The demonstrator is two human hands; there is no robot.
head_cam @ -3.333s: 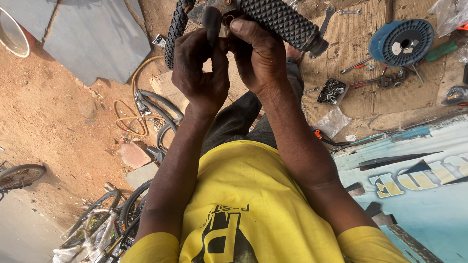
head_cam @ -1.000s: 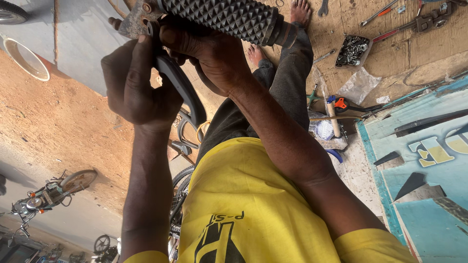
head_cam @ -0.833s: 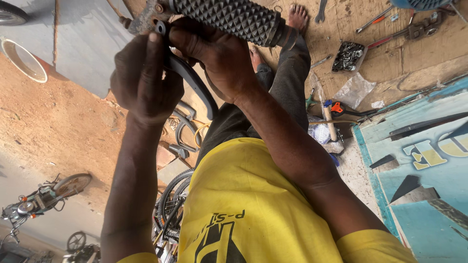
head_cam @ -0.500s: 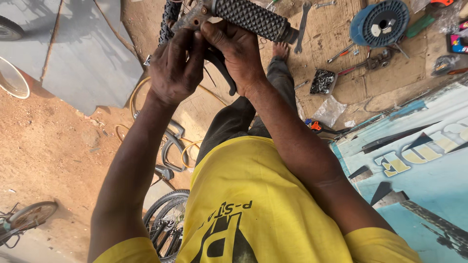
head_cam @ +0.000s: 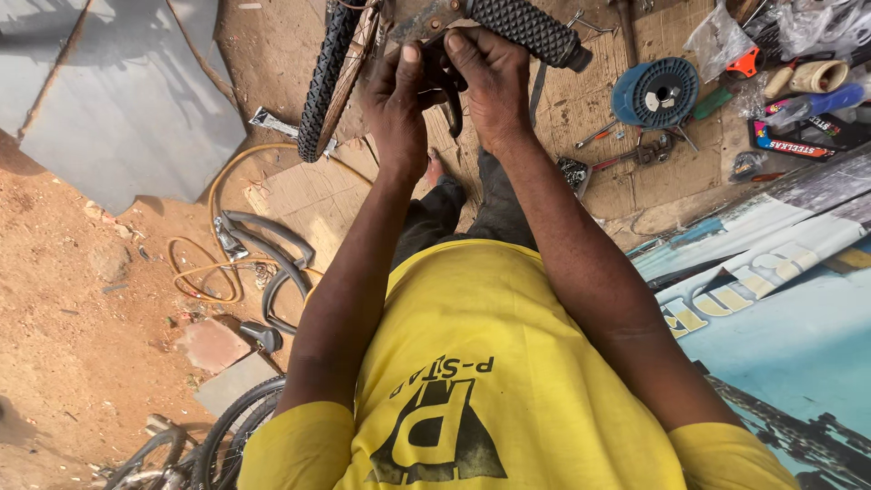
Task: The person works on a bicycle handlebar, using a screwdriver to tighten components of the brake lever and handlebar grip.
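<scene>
Head view: both hands [head_cam: 449,86] (crowded) pinch brake lever [head_cam: 451,95].

Place: open-air bicycle repair spot, roadside type, no bench, work done on the ground.
Floor: bare reddish dirt [head_cam: 63,299] w/ flattened cardboard sheets [head_cam: 581,109] as work mat.
Bike parts: knobby-tyred wheel [head_cam: 328,77] standing at top; black handlebar grip [head_cam: 522,27] on rusty bracket; more wheels [head_cam: 227,436] bottom left; loose black mudguards [head_cam: 272,259].
Tools: pliers [head_cam: 649,152], screwdrivers and small metal bits scattered on cardboard; blue wire spool [head_cam: 655,93]; plastic bags of small parts [head_cam: 798,27].
Other: yellow hose [head_cam: 213,227] coiled on dirt; grey sheet-metal panel [head_cam: 118,91]; painted blue signboard [head_cam: 780,308] lying flat at right.
</scene>
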